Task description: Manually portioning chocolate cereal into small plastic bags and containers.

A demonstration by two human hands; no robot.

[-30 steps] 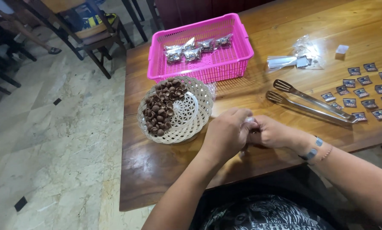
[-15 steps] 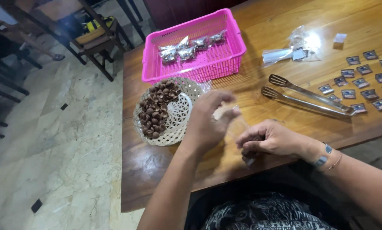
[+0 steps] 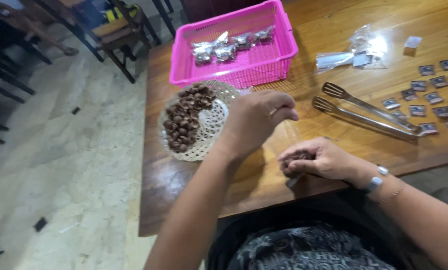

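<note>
Hands now apart: left hand [image 3: 256, 122] lifted toward nut plate [image 3: 211, 120], pinched; right hand [image 3: 316, 160] clamped on packet near worktop's front edge

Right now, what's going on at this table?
A person sits at a wooden table. The left hand hovers beside a white woven plate of small brown pieces, fingers pinched together. The right hand rests on the table edge, closed around a small packet holding brown pieces. A pink basket behind holds several filled packets. Metal tongs and rows of small dark labels lie to the right, untouched.
</note>
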